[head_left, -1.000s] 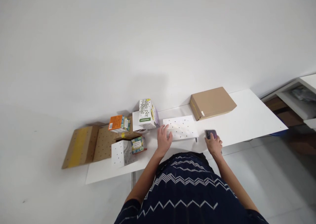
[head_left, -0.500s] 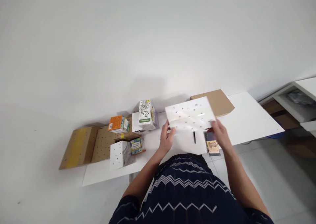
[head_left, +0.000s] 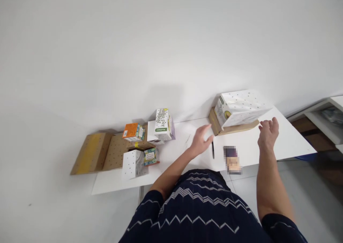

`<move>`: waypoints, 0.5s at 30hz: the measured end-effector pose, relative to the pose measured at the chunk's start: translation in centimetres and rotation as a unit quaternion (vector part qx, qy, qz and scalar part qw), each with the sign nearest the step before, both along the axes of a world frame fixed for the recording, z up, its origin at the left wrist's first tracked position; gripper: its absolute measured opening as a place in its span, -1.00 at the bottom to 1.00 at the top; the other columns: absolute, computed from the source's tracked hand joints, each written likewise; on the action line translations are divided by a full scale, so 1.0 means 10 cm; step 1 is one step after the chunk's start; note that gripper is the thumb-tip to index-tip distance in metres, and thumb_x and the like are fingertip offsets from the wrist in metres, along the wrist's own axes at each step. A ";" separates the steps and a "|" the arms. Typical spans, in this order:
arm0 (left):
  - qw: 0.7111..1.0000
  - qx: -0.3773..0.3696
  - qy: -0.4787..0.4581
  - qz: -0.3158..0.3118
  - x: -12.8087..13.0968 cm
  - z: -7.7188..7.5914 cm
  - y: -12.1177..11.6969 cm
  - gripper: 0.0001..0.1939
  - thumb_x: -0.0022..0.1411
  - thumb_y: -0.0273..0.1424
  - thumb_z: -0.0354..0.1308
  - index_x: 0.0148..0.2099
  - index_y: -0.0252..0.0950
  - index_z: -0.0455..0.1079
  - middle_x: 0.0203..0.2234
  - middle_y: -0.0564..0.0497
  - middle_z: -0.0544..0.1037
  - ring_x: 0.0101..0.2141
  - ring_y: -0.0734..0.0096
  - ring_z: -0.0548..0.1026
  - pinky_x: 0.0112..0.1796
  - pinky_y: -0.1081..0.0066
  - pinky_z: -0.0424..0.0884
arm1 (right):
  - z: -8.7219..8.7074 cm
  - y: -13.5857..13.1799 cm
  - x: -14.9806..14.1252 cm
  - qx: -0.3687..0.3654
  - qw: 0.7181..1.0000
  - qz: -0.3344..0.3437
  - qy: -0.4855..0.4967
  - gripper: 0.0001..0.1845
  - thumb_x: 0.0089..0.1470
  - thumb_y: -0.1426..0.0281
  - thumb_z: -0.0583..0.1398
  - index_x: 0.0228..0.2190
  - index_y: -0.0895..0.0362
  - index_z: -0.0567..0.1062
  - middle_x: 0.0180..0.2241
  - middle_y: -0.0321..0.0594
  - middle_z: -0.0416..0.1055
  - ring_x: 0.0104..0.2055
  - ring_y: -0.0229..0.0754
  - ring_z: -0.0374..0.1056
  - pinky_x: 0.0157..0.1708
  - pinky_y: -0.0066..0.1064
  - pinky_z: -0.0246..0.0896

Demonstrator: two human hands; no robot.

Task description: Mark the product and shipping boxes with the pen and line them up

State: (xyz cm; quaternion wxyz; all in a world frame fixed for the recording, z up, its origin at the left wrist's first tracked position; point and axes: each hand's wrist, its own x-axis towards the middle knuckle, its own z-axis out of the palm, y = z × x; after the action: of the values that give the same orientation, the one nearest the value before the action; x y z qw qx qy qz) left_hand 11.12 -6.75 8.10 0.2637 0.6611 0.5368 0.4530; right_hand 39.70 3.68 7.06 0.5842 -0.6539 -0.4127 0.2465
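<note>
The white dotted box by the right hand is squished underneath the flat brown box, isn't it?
Not underneath: the head view shows the white dotted box on top of the flat brown box. It is indeed by the right hand.

A white dotted box lies on top of a brown carton.

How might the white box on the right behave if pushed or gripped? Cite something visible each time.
The white box has flat faces, so it would probably slide, not roll. Perched on the brown carton, it could drop off if shoved. Its cardboard-looking walls may dent.
</note>
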 end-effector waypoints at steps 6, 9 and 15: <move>0.878 -0.071 0.237 0.410 -1.04 0.02 -0.37 -0.32 0.09 -0.15 0.19 0.22 -0.25 0.20 0.18 -0.26 0.12 0.21 -0.17 0.04 0.15 -0.13 0.01 | -0.33 -0.55 -0.56 0.014 0.994 -0.032 0.104 -0.57 -0.01 0.19 0.15 -0.12 0.15 0.36 -0.14 -0.17 0.35 -0.29 -0.25 0.42 -0.17 -0.26 0.33; 0.862 -0.168 0.237 0.416 -1.30 -0.01 -0.38 -0.17 0.05 -0.11 0.22 0.31 -0.20 0.03 0.17 -0.29 0.08 0.16 -0.19 0.14 0.05 -0.09 0.20 | -0.50 -0.90 -1.02 -0.080 0.986 0.086 0.114 -0.61 -0.03 0.16 0.18 -0.20 0.14 0.39 -0.24 -0.22 0.38 -0.36 -0.25 0.40 -0.23 -0.27 0.33; 0.882 -0.167 0.140 0.417 -1.44 0.00 -0.44 -0.30 0.10 -0.27 0.18 0.28 -0.19 0.10 0.08 -0.22 0.24 0.06 0.04 0.34 0.05 0.11 0.30 | -0.64 -1.32 -1.63 -0.168 0.927 0.315 0.114 -0.66 -0.05 0.15 0.23 -0.27 0.11 0.46 -0.35 -0.25 0.42 -0.46 -0.23 0.37 -0.32 -0.29 0.31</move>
State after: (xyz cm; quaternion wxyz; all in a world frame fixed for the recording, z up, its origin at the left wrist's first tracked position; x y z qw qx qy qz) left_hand -3.31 -11.13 8.12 0.0793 0.3784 0.8621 0.3277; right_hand 23.39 -9.51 0.62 0.4014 -0.5462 -0.4804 0.5566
